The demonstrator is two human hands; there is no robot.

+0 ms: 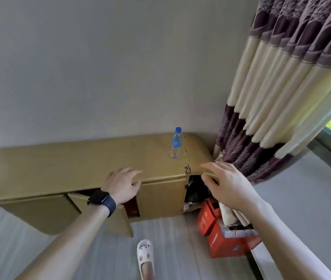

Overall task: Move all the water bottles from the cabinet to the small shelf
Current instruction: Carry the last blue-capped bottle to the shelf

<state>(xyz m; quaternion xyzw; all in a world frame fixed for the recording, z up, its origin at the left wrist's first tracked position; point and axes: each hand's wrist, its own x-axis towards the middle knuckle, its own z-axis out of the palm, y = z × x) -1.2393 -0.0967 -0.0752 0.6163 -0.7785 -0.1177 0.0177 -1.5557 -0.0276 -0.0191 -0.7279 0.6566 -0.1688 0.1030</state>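
One water bottle (176,144) in view: upright on top of the cabinet (49,168), toward its back right corner, near the wall. Blue cap (178,129) on, blue label (176,142) round the upper body, clear plastic below. Can't tell the fill level from here.

Left hand (123,185): fingers spread and relaxed, lying over the cabinet's front edge, holding nothing. Right hand (229,184): fingers straight, pointing left across the cabinet's right front corner, also empty. It is the nearer one to the bottle but not touching it.

Cabinet doors (118,221) below stand ajar. The inside is dark, so I can't say whether more bottles sit in there. Small shelf isn't in view.

Handling guess: small thin-wall PET, light even if full, and the body dents under a hard squeeze. Smooth plastic, possibly slippery. Best hold is a wrap round the labelled mid-body, thumb opposite fingers, or a pinch on the stiffer neck just under the cap. Narrow base, so a sideways brush tips it; come in from the front and lift straight up.

Red boxes (221,235) on the floor at right, beside the curtain (271,98).
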